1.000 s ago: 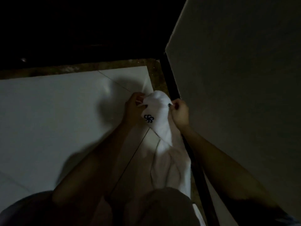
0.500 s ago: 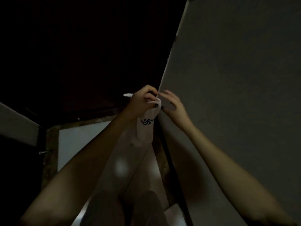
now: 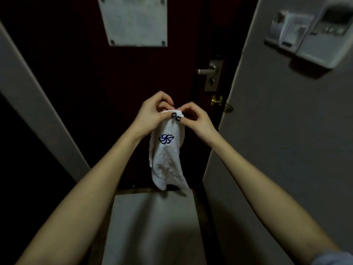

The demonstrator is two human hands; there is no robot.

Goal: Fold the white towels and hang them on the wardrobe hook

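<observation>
Landmark: a dark red-brown door [image 3: 76, 73] straight ahead; every place below is given against it.
Towel: a small white towel [image 3: 168, 159] hangs in front of the door's lower middle. It is bunched at the top, and its loose end falls towards the door's foot. Whether it touches the door cannot be told.
Logo: a blue stitched swirl [image 3: 166, 139], like a pinwheel of curled strokes, on the towel's upper part, facing the camera. No letters can be read in it.
Left hand: the left hand [image 3: 152, 111] is in front of the door's middle, fingers curled, pinching the towel's top edge between thumb and fingers.
Right hand: the right hand [image 3: 194, 117] is just beside the left, towards the door's right edge. Its fingers are curled and its thumb pinches the same top edge. The two thumbs almost meet.
Nails: both thumbnails are dark, each with a small pale mark.
Sign: a pale rectangular plate [image 3: 133, 22] is screwed at its corners high on the door. Its writing is too blurred to read.
Handle: a metal lever handle [image 3: 207, 70] is at the door's right edge, with a keyhole below it.
Latch: a brass-coloured fitting [image 3: 219, 102] sits under the handle plate.
Wall: a pale wall [image 3: 286, 150] right of the door carries a grey wall unit [image 3: 315, 35] with buttons. No marking is legible.
Floor: a pale tiled floor [image 3: 152, 226] lies at the door's foot.
</observation>
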